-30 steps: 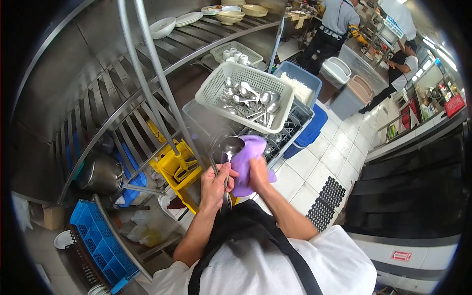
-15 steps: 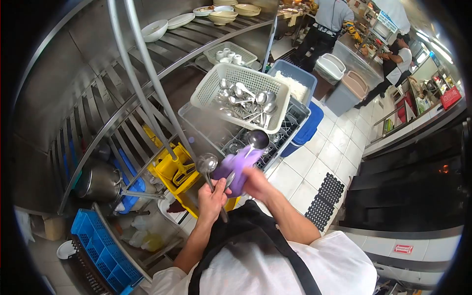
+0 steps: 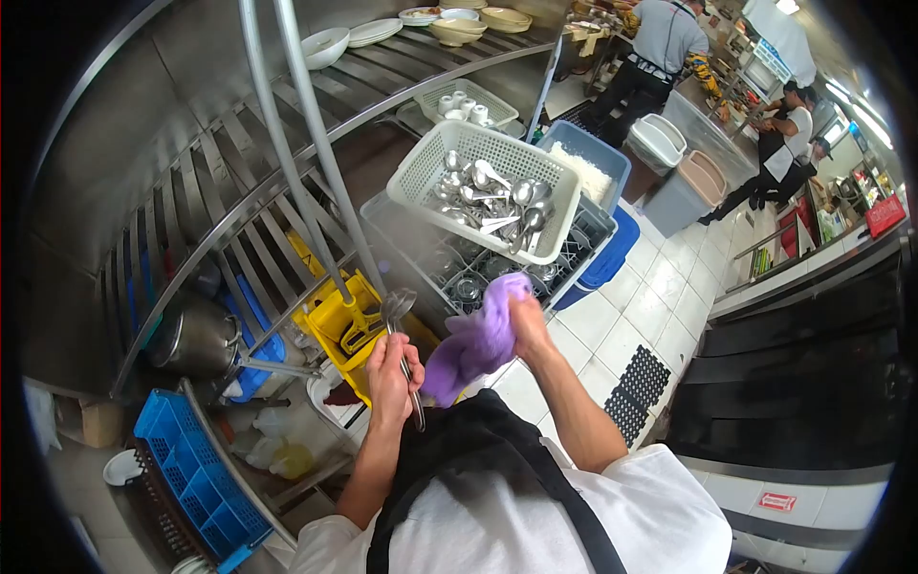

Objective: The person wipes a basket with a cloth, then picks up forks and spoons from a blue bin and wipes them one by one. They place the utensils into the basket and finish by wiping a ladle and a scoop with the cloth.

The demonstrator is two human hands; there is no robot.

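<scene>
My left hand (image 3: pixel 390 375) is closed on the handles of metal spoons (image 3: pixel 400 304), their bowls pointing up; the exact number is hard to tell. To its right, my right hand (image 3: pixel 525 327) grips a purple cloth (image 3: pixel 481 337), which hangs down between the two hands. The cloth and the spoons are apart. Beyond the hands, a pale perforated basket (image 3: pixel 411 187) holds several metal spoons (image 3: pixel 486 196). It rests on a grey rack (image 3: pixel 583 273) with glassware in it.
A yellow mop bucket (image 3: pixel 330 316) stands below, beside two metal poles (image 3: pixel 316 134). Slatted shelving (image 3: pixel 215 177) with dishes is at left. A blue divided crate (image 3: pixel 206 478) lies lower left. Grey bins (image 3: pixel 674 206) and several people, including one in grey (image 3: pixel 665 38), are farther back.
The purple cloth has come away from the spoons, and my right hand has moved right with it. A dark ladle-like bowl near the rack is no longer visible. My left hand has shifted slightly left.
</scene>
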